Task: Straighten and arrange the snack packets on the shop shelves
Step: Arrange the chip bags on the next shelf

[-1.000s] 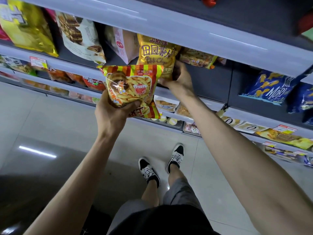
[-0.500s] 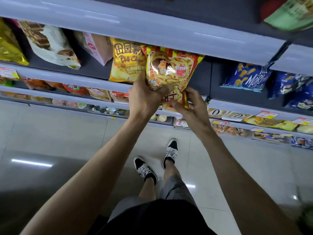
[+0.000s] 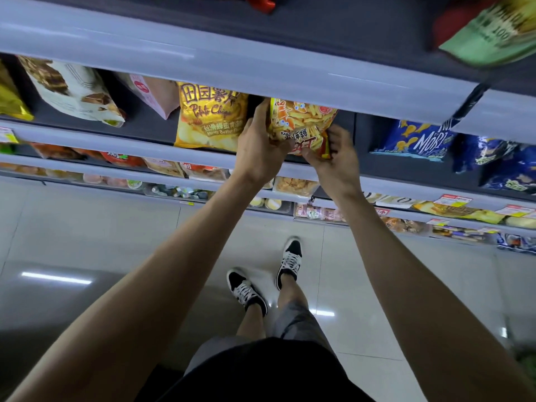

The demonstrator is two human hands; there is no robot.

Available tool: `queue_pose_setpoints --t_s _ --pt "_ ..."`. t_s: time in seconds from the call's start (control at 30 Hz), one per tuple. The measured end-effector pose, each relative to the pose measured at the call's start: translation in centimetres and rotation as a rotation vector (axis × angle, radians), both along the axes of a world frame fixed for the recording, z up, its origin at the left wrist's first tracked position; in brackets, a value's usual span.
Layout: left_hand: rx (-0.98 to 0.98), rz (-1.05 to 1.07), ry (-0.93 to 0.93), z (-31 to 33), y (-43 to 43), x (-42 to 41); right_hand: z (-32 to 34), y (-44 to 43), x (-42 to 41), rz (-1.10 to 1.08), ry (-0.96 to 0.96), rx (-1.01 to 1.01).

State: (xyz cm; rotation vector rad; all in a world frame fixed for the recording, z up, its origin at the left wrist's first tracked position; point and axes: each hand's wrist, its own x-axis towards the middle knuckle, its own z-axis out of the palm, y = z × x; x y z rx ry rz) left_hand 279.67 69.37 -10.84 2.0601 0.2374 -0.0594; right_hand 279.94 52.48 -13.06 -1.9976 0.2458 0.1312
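An orange and red striped packet of fry-shaped snacks stands on the dark shelf, just right of a yellow potato chips bag. My left hand grips the packet's left side, fingers curled round its edge. My right hand cups the packet's lower right corner, with the fingers bent around it. The packet's top is hidden behind the grey shelf rail above.
A white bag with chocolate wafers and a pink bag stand left of the chips. Blue snack bags lie on the shelf to the right. Lower shelves hold several small packets. A green packet sits top right.
The striped packet went from in front of the shelf, held by my left hand alone, to the right of the yellow chips bag and into the shelf. My right hand came onto its lower corner.
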Motion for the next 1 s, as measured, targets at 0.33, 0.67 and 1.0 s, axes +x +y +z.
queue_pose_setpoints --t_s 0.33,0.67,1.0 --pt "0.036 -0.116 0.087 -1.3 0.2 0.2 0.0 -1.1 -1.3 0.013 0.004 -0.192" --pt "0.146 -0.221 0.276 0.7 0.9 -1.0 2.8 -0.5 -4.7 0.020 0.129 -0.327" --pt "0.256 -0.248 0.297 7.1 5.0 -12.0 8.8 3.8 -11.4 0.336 0.184 -0.443"
